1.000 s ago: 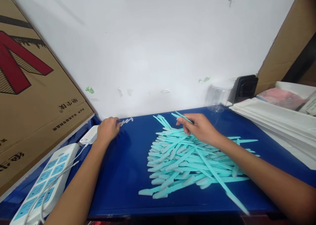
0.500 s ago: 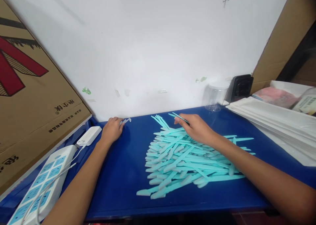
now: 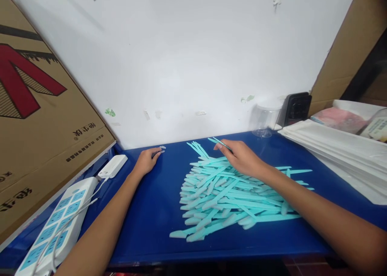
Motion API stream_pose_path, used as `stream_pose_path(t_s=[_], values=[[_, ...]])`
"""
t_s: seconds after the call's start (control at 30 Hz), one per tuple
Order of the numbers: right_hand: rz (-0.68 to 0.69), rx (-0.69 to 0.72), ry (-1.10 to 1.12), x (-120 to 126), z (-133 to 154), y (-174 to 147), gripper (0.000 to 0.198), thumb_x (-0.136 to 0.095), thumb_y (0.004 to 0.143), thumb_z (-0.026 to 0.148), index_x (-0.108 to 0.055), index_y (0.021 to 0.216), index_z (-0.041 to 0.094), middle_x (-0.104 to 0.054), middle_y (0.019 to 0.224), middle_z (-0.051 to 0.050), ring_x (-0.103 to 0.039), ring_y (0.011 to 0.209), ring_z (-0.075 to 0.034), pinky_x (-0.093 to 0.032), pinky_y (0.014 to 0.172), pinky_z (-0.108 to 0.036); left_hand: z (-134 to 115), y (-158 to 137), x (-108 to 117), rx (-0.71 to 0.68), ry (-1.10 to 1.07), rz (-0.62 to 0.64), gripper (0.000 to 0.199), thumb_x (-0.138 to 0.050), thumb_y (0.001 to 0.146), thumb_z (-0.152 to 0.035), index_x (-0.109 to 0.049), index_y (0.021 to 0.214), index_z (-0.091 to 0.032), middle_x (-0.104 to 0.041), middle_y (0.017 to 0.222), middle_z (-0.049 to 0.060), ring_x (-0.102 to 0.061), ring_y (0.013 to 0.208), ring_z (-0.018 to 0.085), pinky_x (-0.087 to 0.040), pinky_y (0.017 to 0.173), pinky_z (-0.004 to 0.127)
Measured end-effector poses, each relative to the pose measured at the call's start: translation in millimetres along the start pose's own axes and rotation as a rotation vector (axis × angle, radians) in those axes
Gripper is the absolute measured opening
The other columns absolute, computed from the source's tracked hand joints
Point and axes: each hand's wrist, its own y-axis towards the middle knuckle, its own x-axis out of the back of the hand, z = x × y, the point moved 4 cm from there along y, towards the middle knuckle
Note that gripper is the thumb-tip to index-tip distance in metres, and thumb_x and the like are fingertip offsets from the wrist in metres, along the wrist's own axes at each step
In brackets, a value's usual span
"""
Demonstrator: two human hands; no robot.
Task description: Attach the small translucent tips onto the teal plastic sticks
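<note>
A large heap of mint-green eyebrow razors (image 3: 217,195) with pale, translucent ends lies on the blue table (image 3: 148,219). Above its far side, my right hand (image 3: 238,155) is closed around a couple of mint-green eyebrow razors (image 3: 216,140), their thin ends sticking out to the left past the thumb. At the back left of the table, near the wall, my left hand (image 3: 146,160) is closed with thumb and fingers together. Small whitish translucent pieces (image 3: 162,148) stick out at its fingertips; most of them is hidden. A few razors (image 3: 198,148) fan out behind the heap.
On the left are a white power strip (image 3: 60,223) with cables, a white adapter (image 3: 113,166) and a big cardboard box (image 3: 60,147). A clear jar (image 3: 264,118) and a black object (image 3: 298,108) stand at the back right. White sheets (image 3: 338,147) are stacked at the right.
My left hand has shifted slightly to the right and turned, and the pale pieces at its fingertips sit differently. My right hand keeps its grip almost unmoved. The view has shifted slightly.
</note>
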Motion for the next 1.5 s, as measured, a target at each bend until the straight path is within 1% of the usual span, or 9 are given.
stream_pose_path(t_s=[0.23, 0.33, 0.53, 0.7, 0.9, 1.0, 1.17, 1.33, 1.5], values=[[0.014, -0.005, -0.002, -0.1, -1.2, 1.3, 0.047, -0.035, 0.107, 0.047, -0.072, 0.113, 0.019, -0.073, 0.082, -0.006, -0.063, 0.065, -0.021, -0.039, 0.062, -0.03, -14.3, -0.9, -6.0, 0.006, -0.092, -0.06, 0.035, -0.053, 0.097, -0.036, -0.073, 0.121, -0.02, -0.075, 0.124, 0.006, -0.07, 0.112, 0.023, -0.053, 0.102, 0.036], [0.023, -0.031, -0.04, -0.5, -5.7, 2.0, 0.049, -0.033, 0.107, 0.05, -0.072, 0.112, 0.02, -0.07, 0.072, -0.004, -0.061, 0.061, -0.021, -0.036, 0.059, -0.03, -18.1, -1.2, -5.2, 0.001, -0.086, -0.099, 0.04, -0.055, 0.097, -0.04, -0.069, 0.127, -0.018, -0.071, 0.131, 0.009, -0.065, 0.119, 0.025, -0.048, 0.108, 0.038], [0.021, -0.128, -0.14, -3.6, -14.7, 11.3, 0.049, -0.038, 0.103, 0.056, -0.069, 0.092, 0.019, -0.069, 0.072, -0.006, -0.063, 0.064, -0.022, -0.035, 0.058, -0.03, -17.9, -5.9, 10.1, 0.096, 0.285, -0.159, 0.049, -0.053, 0.095, -0.056, -0.068, 0.121, -0.017, -0.069, 0.115, 0.016, -0.061, 0.114, 0.035, -0.048, 0.1, 0.045], [0.236, -0.247, -0.285, -22.4, -9.0, 49.6, 0.047, -0.049, 0.097, 0.062, -0.07, 0.094, 0.021, -0.075, 0.086, -0.009, -0.069, 0.073, -0.022, -0.041, 0.059, -0.03, -8.2, -7.9, 14.0, 0.125, 0.282, -0.052, 0.042, -0.054, 0.095, -0.059, -0.068, 0.1, -0.02, -0.068, 0.104, 0.014, -0.064, 0.101, 0.032, -0.05, 0.085, 0.038], [0.404, -0.319, -0.421, -66.6, 3.6, 105.1, 0.049, -0.072, 0.083, 0.062, -0.073, 0.085, 0.013, -0.076, 0.094, -0.019, -0.072, 0.083, -0.033, -0.048, 0.061, -0.036, -8.6, -8.3, 8.4, 0.115, 0.191, -0.005, 0.023, -0.059, 0.098, -0.041, -0.066, 0.098, -0.02, -0.068, 0.1, 0.011, -0.066, 0.09, 0.026, -0.048, 0.077, 0.034], [0.471, -0.299, -0.471, -83.2, 11.2, 115.4, 0.039, -0.069, 0.091, 0.051, -0.073, 0.092, 0.012, -0.075, 0.102, -0.018, -0.071, 0.093, -0.031, -0.053, 0.072, -0.037, -13.2, -8.8, 6.4, 0.102, 0.169, -0.002, 0.017, -0.059, 0.099, -0.035, -0.066, 0.097, -0.019, -0.068, 0.1, 0.01, -0.066, 0.091, 0.025, -0.047, 0.08, 0.033], [0.573, -0.228, -0.522, -91.4, 21.1, 116.1, 0.033, -0.063, 0.1, 0.037, -0.064, 0.125, 0.016, -0.066, 0.125, -0.01, -0.067, 0.105, -0.023, -0.058, 0.09, -0.043, -18.5, -8.4, 4.7, 0.087, 0.128, 0.01, 0.014, -0.06, 0.099, -0.032, -0.065, 0.096, -0.019, -0.067, 0.101, 0.01, -0.066, 0.092, 0.025, -0.048, 0.082, 0.033], [0.61, -0.156, -0.572, -96.5, 20.8, 115.4, 0.038, -0.066, 0.098, 0.035, -0.062, 0.129, 0.014, -0.064, 0.128, -0.012, -0.066, 0.108, -0.025, -0.057, 0.091, -0.044, -23.2, -9.4, 2.0, 0.092, 0.131, 0.011, 0.012, -0.059, 0.099, -0.029, -0.064, 0.098, -0.018, -0.066, 0.104, 0.011, -0.066, 0.096, 0.025, -0.048, 0.084, 0.034], [0.537, -0.083, -0.587, -91.2, 13.7, 120.0, 0.037, -0.061, 0.101, 0.036, -0.06, 0.129, 0.013, -0.066, 0.122, -0.013, -0.068, 0.103, -0.024, -0.057, 0.088, -0.042, -24.4, -10.7, 1.7, 0.094, 0.152, 0.01, 0.015, -0.058, 0.1, -0.031, -0.063, 0.101, -0.017, -0.066, 0.106, 0.011, -0.065, 0.099, 0.026, -0.048, 0.085, 0.034]])
